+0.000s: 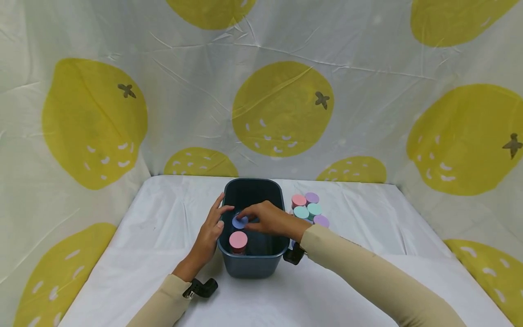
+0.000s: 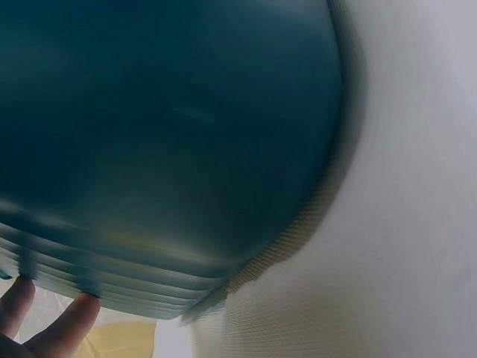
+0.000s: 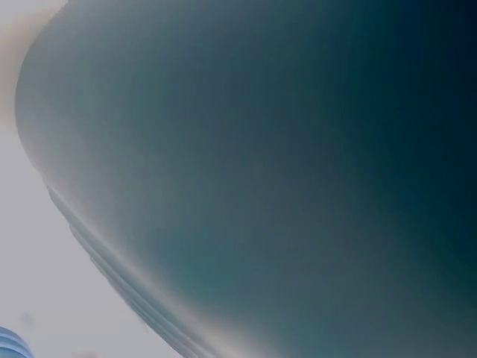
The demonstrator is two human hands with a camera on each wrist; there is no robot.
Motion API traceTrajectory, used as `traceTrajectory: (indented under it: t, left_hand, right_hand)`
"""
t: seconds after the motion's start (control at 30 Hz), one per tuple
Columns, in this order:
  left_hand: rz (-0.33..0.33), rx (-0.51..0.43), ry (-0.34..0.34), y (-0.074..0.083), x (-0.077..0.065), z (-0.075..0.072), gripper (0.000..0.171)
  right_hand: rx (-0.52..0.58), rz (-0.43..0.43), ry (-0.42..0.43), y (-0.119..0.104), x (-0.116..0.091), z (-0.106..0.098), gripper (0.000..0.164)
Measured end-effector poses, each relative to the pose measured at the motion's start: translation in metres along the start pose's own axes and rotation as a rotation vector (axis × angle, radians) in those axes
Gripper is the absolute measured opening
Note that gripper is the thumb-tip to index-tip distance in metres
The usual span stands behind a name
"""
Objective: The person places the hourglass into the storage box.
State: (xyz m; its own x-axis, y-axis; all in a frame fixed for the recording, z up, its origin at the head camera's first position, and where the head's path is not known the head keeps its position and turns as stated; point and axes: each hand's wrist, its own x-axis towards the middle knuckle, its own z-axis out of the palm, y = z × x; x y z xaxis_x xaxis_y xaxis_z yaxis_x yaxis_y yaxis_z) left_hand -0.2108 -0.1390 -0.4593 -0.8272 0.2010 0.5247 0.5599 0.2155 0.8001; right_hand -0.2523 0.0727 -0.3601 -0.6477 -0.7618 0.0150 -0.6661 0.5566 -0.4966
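A dark blue-grey plastic bin (image 1: 250, 268) stands on the white cloth. Inside it, a pink-lidded container (image 1: 238, 240) sits near the front left, and a blue-lidded container (image 1: 239, 221) is just behind. My right hand (image 1: 267, 218) reaches over the bin's right side and grips the blue-lidded container by its top, with thumb and fingers at the lid. At the left rim is my left hand (image 1: 210, 231), its fingers extended along the bin's side. In the left wrist view, two fingertips (image 2: 88, 304) touch the bin's ribbed outer wall (image 2: 149, 287).
Right of the bin stands a cluster of small containers with pink (image 1: 298, 200), purple (image 1: 312, 197) and teal (image 1: 301, 212) lids, partly hidden by the right forearm. White cloth (image 1: 180, 227) covers the table. A lemon-print curtain (image 1: 196, 104) hangs behind.
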Motion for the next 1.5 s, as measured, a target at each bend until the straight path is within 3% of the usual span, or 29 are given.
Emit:
traceTrajectory:
  t: [0.2,0.43,0.67,1.03,1.27,1.5]
  left_hand:
    - [-0.027,-0.008,-0.01,-0.001,0.0,-0.002,0.045]
    - [-0.055,0.024,0.004,0.0,-0.003,0.0,0.046]
    - [-0.046,0.029,0.001,0.003,0.001,-0.001,0.048]
    - [-0.047,-0.003,0.003,0.001,-0.001,0.001,0.047]
    - [-0.058,0.001,0.003,0.0,-0.003,0.001,0.049]
    - [-0.023,0.004,0.001,0.001,-0.002,0.001,0.046]
  right_hand:
    - [0.05,0.004,0.063,0.0,-0.012,-0.014,0.034]
    - [0.124,0.002,0.196,0.006,-0.054,-0.041,0.034]
    - [0.043,0.047,0.375,0.019,-0.095,-0.06,0.028]
    - [0.012,0.245,0.44,0.059,-0.137,-0.048,0.025]
    - [-0.024,0.31,0.437,0.075,-0.146,-0.039,0.028]
    - [-0.002,0.403,0.404,0.086,-0.15,-0.033,0.037]
